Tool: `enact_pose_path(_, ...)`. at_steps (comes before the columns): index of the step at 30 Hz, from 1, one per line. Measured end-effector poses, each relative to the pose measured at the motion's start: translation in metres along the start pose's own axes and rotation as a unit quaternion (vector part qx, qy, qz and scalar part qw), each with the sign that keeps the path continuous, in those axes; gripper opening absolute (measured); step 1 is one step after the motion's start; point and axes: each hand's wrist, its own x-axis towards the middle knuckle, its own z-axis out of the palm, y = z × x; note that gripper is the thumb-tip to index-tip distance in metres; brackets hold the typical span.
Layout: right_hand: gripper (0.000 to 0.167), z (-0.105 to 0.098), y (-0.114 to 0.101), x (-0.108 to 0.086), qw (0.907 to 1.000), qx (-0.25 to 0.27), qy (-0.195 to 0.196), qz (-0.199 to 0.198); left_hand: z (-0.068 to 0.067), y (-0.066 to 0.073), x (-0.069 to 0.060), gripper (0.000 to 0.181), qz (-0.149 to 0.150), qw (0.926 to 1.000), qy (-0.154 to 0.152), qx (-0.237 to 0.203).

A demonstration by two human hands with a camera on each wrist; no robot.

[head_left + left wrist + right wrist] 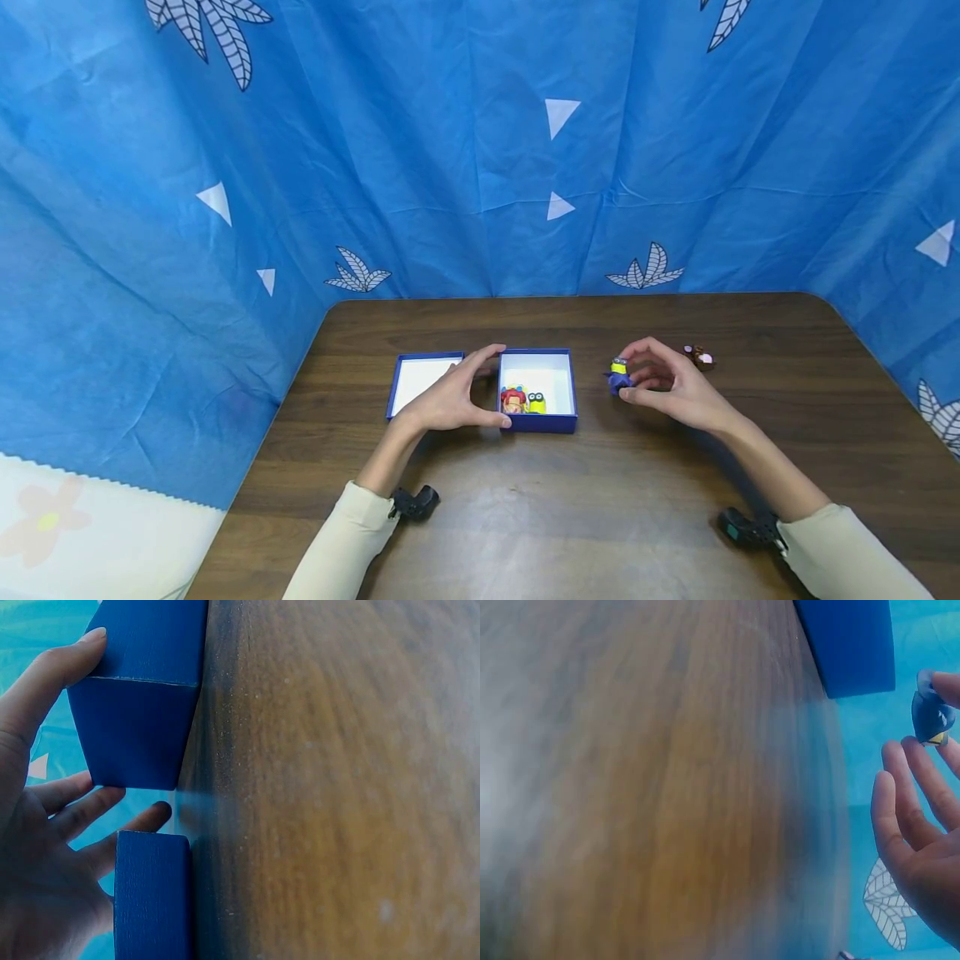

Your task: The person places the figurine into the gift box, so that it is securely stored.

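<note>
In the head view a blue box (pixel 538 425) with a white inside stands on the table, its top uncovered. My left hand (pixel 446 400) grips it at the left, thumb on the front wall and a finger at the back corner. Two small toy figures lie inside: a red-haired one (pixel 513 400) and a yellow one with big eyes (pixel 536 403). To the right of the box, my right hand (pixel 671 387) pinches a yellow and blue toy figure (pixel 618 379) between thumb and fingers. The right wrist view shows this figure off the table, with the other fingers spread.
Left of the box lies its blue-rimmed lid (pixel 420 379), white inside up, partly behind my left hand. A brown and pink toy figure (pixel 699 357) lies beyond my right hand. Blue patterned cloth (pixel 480 167) hangs behind the wooden table (pixel 540 517).
</note>
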Motion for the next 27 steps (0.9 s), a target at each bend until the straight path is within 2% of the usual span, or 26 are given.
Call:
enact_pose_path(14, 0.044, 0.01, -0.02, 0.016, 0.999, -0.045, -0.006, 0.003, 0.0, -0.001, -0.001, 0.115, -0.004, 1.0, 0.002, 0.0)
enact_pose_path(27, 0.044, 0.029, -0.034, 0.033, 0.9993, -0.03, -0.02, -0.004, 0.001, 0.0, -0.001, 0.115, -0.001, 1.0, 0.001, -0.003)
